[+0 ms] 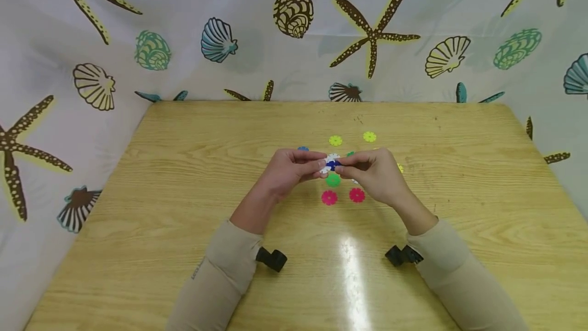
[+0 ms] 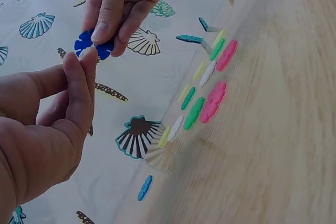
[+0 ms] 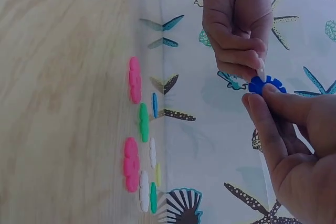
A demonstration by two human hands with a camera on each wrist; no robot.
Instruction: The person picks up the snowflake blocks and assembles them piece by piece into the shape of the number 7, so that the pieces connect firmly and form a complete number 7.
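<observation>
Over the middle of the table, both hands meet at two small notched discs. A dark blue disc [image 1: 333, 166] is pinched between the thumb and fingers of my right hand [image 1: 378, 175]. My left hand [image 1: 291, 170] pinches a white disc [image 3: 261, 73], mostly covered by its fingers. The white disc stands edge-on against the blue disc's rim in the right wrist view; whether their notches interlock I cannot tell. Below the hands on the table lie a green disc [image 1: 333, 180] and two pink discs, one on the left [image 1: 329, 197] and one on the right [image 1: 357, 195].
Yellow discs [image 1: 335, 140] lie farther back on the wooden table [image 1: 184, 193]. Left of them is a light blue disc [image 1: 302, 149]. More white and green discs are partly hidden by the hands. A shell-patterned cloth [image 1: 257, 50] hangs behind the table.
</observation>
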